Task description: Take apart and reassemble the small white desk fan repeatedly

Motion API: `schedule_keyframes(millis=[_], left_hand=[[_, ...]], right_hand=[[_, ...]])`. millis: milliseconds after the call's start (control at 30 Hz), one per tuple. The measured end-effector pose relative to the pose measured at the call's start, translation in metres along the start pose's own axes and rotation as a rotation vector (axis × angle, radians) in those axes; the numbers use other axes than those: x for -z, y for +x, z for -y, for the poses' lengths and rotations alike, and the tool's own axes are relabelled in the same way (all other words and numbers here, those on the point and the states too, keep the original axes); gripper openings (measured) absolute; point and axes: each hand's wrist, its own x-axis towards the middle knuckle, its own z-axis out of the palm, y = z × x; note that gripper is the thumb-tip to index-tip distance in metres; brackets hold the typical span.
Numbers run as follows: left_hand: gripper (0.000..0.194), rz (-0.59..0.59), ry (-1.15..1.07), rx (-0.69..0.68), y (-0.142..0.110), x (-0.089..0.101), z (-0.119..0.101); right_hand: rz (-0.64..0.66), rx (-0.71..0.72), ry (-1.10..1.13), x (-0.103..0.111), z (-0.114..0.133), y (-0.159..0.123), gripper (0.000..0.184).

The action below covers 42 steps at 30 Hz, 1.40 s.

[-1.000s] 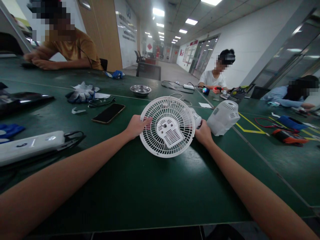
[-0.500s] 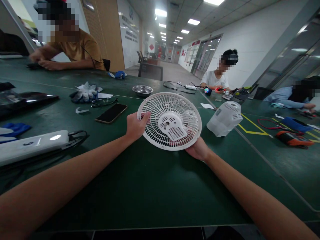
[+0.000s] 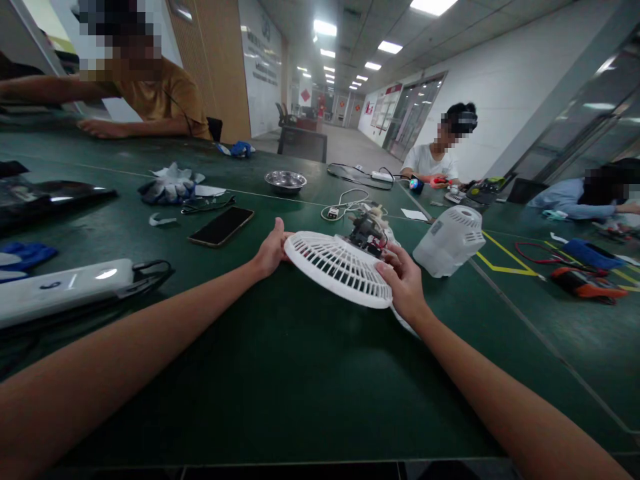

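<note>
A white round fan grille [image 3: 335, 267] is held tilted above the green table, its slotted face toward me. Behind it, a dark motor with wires [image 3: 369, 230] shows at the upper right. My left hand [image 3: 273, 250] is at the grille's left rim, thumb raised, its other fingers curled behind the edge and partly hidden. At the right rim, my right hand [image 3: 406, 283] grips with the thumb in front and fingers near the motor. A white cord [image 3: 345, 205] with a plug lies behind. To the right stands a white plastic housing [image 3: 449, 241].
A phone [image 3: 221, 227], a metal bowl [image 3: 285, 181] and gloves [image 3: 170, 185] lie to the left and back. A white power strip [image 3: 65, 290] is near left. On the right are an orange meter [image 3: 585, 283] and a blue case [image 3: 595, 250]. Other people sit around the table.
The grille has tipped from facing me to a flatter angle, bringing the motor behind it into view. My right hand moved from under the rim to its right side; my left thumb lifted.
</note>
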Motion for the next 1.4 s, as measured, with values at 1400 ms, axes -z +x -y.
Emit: schedule_keyframes(millis=[1400], left_hand=[[0.039, 0.028, 0.479, -0.179, -0.002, -0.002, -0.019]], right_hand=[[0.059, 0.05, 0.148, -0.002, 0.012, 0.002, 0.068]])
